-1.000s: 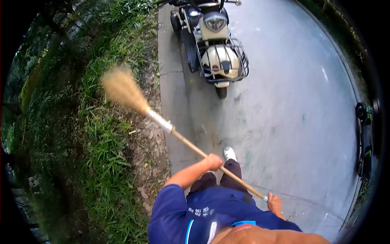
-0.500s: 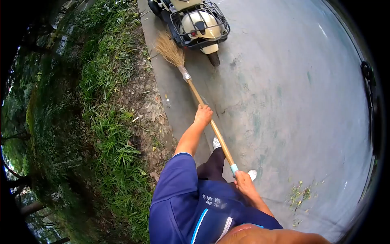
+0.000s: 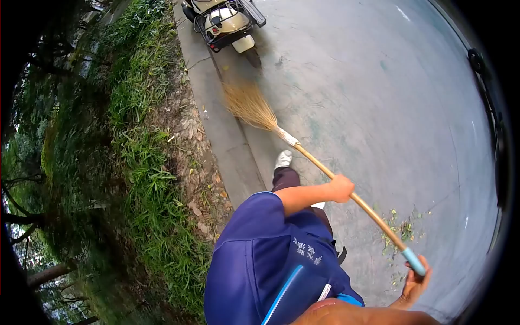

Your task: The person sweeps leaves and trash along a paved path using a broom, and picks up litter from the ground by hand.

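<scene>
hands apart | left arm point(image 3: 306, 199) extended rightward | left hand point(image 3: 341, 188) closed | right hand point(image 3: 415, 284) half-curled, palm up

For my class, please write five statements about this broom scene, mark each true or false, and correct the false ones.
1. The left hand grips the broom. True.
2. The right hand is nearer the bristles than the left hand. False: the left hand is nearer.
3. Leaves lie on the pavement. True.
4. The scooter stands on grass. False: it stands on the pavement.
5. The left sleeve is red. False: it is blue.
</scene>
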A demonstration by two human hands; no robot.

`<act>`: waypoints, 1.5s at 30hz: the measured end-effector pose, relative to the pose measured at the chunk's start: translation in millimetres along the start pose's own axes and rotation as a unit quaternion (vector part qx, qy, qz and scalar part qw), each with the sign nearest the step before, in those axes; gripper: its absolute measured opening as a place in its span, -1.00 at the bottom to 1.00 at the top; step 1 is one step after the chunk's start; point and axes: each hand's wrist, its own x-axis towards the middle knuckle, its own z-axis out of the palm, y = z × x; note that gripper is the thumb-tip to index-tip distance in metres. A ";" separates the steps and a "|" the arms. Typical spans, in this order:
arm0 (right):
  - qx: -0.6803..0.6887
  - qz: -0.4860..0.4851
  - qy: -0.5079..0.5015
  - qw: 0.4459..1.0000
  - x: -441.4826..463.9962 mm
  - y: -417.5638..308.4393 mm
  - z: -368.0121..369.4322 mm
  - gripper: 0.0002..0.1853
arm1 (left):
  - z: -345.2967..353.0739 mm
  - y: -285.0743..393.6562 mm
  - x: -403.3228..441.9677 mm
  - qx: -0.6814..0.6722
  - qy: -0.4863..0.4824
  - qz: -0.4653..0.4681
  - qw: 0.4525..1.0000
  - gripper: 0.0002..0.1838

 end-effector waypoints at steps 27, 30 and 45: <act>-0.208 -0.397 -0.432 0.783 301.9 -98.9 279.3 -0.62 | -176.1 -208.6 198.4 0.141 0.218 -0.265 0.929 -0.92; -0.095 -0.414 -0.426 0.799 396.1 -206.7 285.8 -0.63 | -219.0 -128.8 268.7 -0.008 0.264 -0.238 0.935 -0.87; -0.244 -0.088 -0.720 0.643 554.4 -145.7 432.4 -0.69 | -23.6 93.8 330.0 -0.308 0.396 -0.591 0.632 -0.78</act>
